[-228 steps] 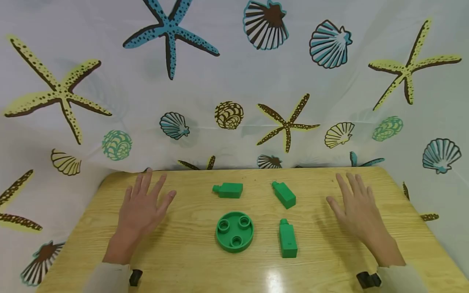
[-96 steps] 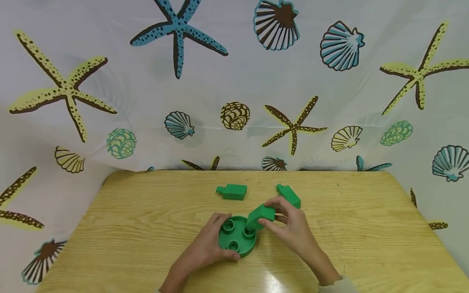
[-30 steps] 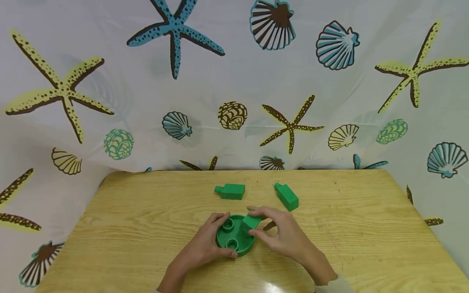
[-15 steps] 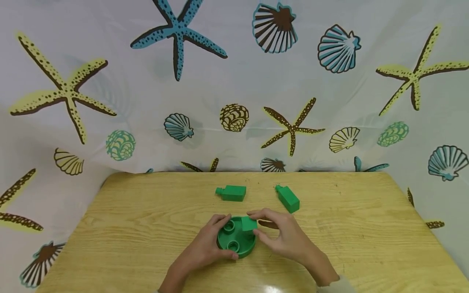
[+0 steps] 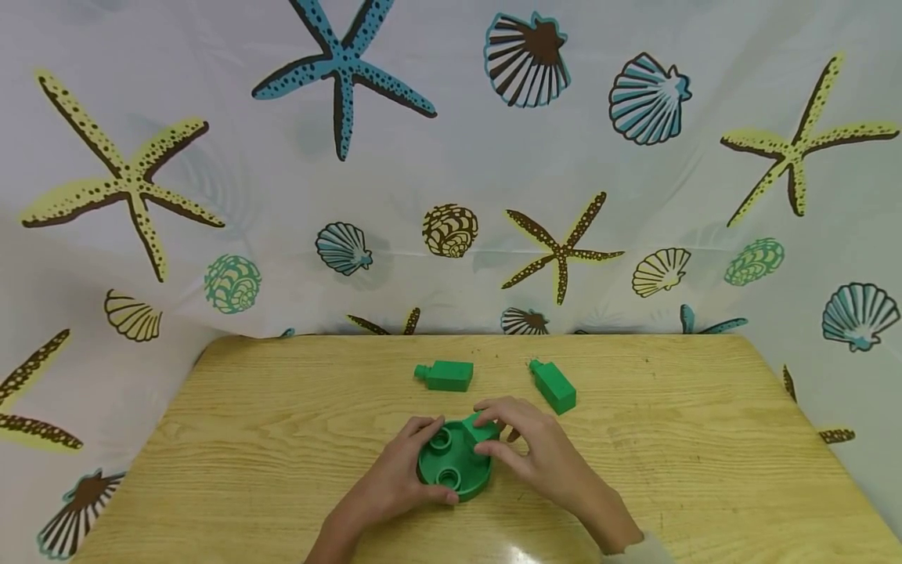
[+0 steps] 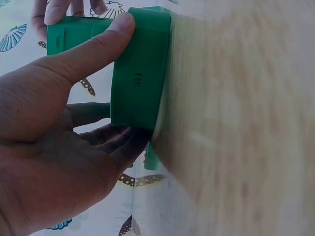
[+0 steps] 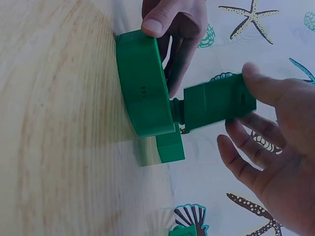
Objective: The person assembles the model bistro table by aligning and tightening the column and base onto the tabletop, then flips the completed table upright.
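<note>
My left hand (image 5: 391, 479) grips the rim of a round green base (image 5: 456, 464), which sits on the table; its thumb and fingers span the near and far sides. Two threaded sockets show on the base's left part. With thumb and fingers my right hand (image 5: 548, 450) pinches a green rectangular block (image 5: 481, 429) above the third socket. In the right wrist view the block (image 7: 211, 102) stands slightly tilted, its narrow ridged neck (image 7: 176, 110) at the base's socket side. How deep the neck sits in the socket is hidden by the rim.
Two more green blocks with necks lie behind the base on the wooden table (image 5: 282, 423): one block (image 5: 451, 376) on its side at the centre, the other block (image 5: 555, 386) farther right, beyond my right hand. A shell-patterned cloth (image 5: 395, 172) hangs behind and beside the table.
From lying on the table, the nearest block has been picked up and brought upright onto the base's right socket. In the last second it has turned between the right fingers. The left hand holds still.
</note>
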A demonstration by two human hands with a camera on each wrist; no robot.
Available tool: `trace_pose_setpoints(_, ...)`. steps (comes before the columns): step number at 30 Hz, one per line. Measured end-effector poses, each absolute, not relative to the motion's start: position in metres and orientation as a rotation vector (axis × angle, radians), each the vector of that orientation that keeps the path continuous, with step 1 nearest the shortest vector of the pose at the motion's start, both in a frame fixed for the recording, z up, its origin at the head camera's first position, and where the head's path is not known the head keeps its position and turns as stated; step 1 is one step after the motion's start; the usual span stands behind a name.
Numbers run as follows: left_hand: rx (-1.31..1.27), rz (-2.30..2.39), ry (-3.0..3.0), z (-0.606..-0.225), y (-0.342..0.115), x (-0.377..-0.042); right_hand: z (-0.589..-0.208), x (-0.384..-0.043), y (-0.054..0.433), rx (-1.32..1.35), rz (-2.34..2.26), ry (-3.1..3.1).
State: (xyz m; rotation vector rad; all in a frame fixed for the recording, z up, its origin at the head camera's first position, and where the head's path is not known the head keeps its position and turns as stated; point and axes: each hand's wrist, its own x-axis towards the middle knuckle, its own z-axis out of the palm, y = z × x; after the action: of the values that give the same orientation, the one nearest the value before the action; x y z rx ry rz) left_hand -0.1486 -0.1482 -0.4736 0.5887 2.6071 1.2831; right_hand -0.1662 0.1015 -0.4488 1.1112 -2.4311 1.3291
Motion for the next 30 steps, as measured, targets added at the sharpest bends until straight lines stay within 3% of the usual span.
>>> trace_pose_setpoints(30, 0.594, 1.276, 2.613, -0.4754, -0.1478, -0.1497, -0.4541, -0.1674, 0.1024, 1.008, 1.293, -2.465)
